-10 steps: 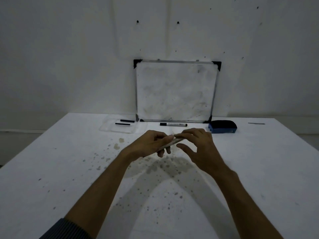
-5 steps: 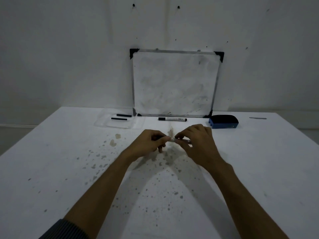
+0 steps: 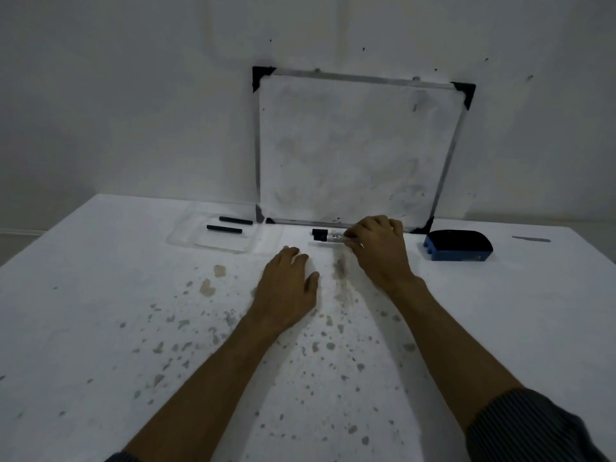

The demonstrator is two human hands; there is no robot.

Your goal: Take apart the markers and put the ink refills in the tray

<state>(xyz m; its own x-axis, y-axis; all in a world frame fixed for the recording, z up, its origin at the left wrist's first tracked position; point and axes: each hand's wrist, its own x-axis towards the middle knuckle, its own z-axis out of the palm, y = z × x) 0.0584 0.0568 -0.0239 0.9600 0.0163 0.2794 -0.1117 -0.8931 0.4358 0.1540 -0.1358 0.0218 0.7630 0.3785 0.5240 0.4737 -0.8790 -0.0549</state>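
The hands parted: right hand [image 3: 378,246] now grips the far marker [image 3: 328,236].

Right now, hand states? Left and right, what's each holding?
Left hand: open, flat on the table, holding nothing.
Right hand: fingers closed on the marker in front of the whiteboard.

Both arms are extended toward the frame's centre.
The left hand [image 3: 287,288] is laid flat, palm down; the right hand [image 3: 376,248] is curled, fingertips pinched together.

Dim, bluish, grainy light; soft shadows under both forearms; wide-angle bending at edges.
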